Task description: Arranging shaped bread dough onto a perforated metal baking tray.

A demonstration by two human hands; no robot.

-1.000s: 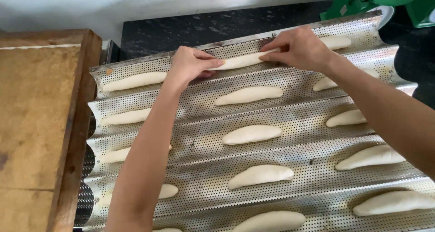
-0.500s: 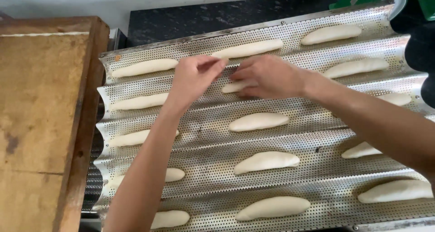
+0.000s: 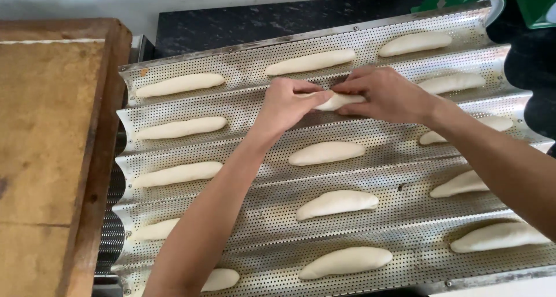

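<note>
Left hand [image 3: 286, 103] and right hand [image 3: 385, 94] now together, both pinched on one dough piece [image 3: 341, 101] in second-farthest channel of perforated tray [image 3: 255, 65], previously nearer the far channel, remaining dough pieces unmoved

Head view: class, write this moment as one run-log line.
left hand: grip on dough piece | right hand: grip on same piece | place: second groove, perforated tray | beside: wooden board
</note>
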